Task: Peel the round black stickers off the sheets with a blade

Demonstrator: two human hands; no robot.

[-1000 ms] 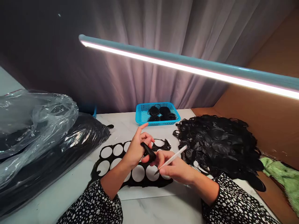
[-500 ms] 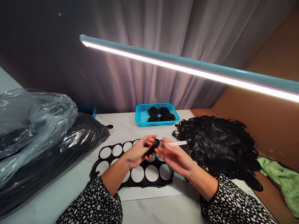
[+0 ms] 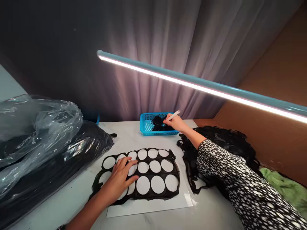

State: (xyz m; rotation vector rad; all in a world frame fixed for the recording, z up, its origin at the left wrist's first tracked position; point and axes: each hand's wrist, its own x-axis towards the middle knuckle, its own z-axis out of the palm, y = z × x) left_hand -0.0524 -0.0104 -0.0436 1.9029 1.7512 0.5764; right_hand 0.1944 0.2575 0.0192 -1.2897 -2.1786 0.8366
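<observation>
My left hand (image 3: pixel 121 177) lies with fingers spread on a black sheet (image 3: pixel 150 195) cut through with rows of round holes. White shows through those holes. My right hand (image 3: pixel 175 123) reaches over the right side of a blue perforated basket (image 3: pixel 144 129) at the back of the table. A slim white pen-like tool (image 3: pixel 174 115) is gripped in it, pointing up and right. The fingertips are down at the bundles of thin black rings (image 3: pixel 157 120) in the basket; whether they also pinch a bundle is hidden.
A heap of black cut pieces (image 3: pixel 227 135) lies right of the sheet, partly behind my sleeve. Clear plastic over a dark bag (image 3: pixel 91 140) fills the left. A lit tube lamp (image 3: pixel 192 81) hangs across the view. Green cloth (image 3: pixel 283 185) sits at the right edge.
My hands have parted from the black ring bundle they held together. The right has moved forward to the basket with the white tool; the left has come down onto the holed sheet.
</observation>
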